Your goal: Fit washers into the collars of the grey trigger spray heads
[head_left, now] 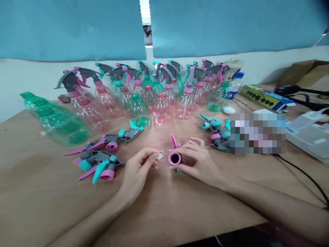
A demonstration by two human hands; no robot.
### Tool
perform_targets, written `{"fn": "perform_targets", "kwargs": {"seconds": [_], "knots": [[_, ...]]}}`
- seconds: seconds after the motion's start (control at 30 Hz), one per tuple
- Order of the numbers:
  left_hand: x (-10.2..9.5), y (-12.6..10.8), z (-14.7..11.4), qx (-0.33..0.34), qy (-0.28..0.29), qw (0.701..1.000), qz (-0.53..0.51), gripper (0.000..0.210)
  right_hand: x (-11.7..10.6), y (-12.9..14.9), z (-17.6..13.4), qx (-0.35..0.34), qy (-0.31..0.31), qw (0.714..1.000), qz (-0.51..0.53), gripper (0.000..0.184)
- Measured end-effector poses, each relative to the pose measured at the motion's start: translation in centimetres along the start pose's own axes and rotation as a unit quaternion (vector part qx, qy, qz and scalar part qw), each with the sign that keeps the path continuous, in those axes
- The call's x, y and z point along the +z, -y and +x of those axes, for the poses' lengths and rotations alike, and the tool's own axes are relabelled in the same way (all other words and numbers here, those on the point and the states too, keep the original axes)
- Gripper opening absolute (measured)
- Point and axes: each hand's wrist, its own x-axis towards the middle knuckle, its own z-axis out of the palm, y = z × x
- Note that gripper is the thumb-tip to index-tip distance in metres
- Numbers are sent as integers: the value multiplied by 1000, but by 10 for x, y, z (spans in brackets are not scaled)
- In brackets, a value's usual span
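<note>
Between thumb and fingers, my left hand (141,168) pinches a small white disc (159,156). My right hand (197,159) grips a pink and grey spray trigger head (174,158), whose round pink collar faces me and looks dark inside. The disc is a short way left of the collar, apart from it. Left of my left hand lies a pile of loose trigger heads (102,161) in pink, teal and grey. Another group of trigger heads (218,132) rests beyond my right hand.
Clear pink bottles (162,111) and green bottles (140,111) stand across the back, several with trigger heads fitted. Green bottles (59,120) lie tilted at left. At right are a Pepsi bottle (233,89), a yellow-green box (264,97), a plastic organiser (311,130) and a black cable (305,173).
</note>
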Motion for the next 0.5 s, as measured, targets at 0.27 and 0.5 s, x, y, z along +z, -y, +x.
{"fn": "perform_targets", "kwargs": {"seconds": [0.27,0.5], "knots": [[6,-3,-7,47,58,997,-15,11,2,2,-2,-26,26,999,-1,22],[6,4,-11,92,55,993,53,14,3,4,-4,-56,33,998,12,26]]}}
